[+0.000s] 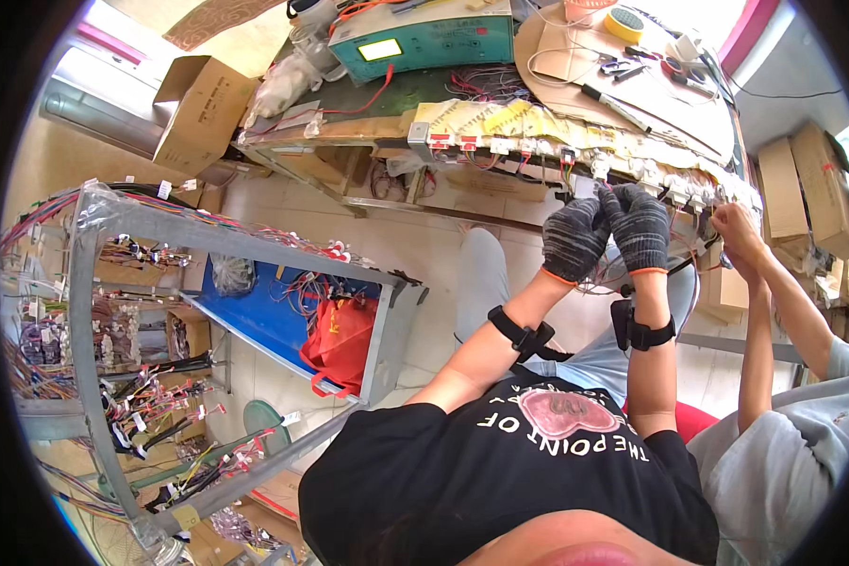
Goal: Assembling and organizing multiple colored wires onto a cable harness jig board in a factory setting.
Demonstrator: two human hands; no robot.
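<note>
My left hand and my right hand, both in grey knit gloves with orange cuffs, are side by side at the bench's front edge. Their fingers are closed and nearly meet, beside a small white connector piece. Whatever they pinch is hidden behind the gloves. Thin wires hang below my hands. Along the bench edge runs a row of connectors with short coloured wires, set below yellowed tape. Black straps with small modules circle both my forearms.
At right, a co-worker's hands work at the same edge. On the bench are a teal tester, a black marker, pliers and a yellow-topped round tub. A metal rack with wire harnesses and a red bag stands left.
</note>
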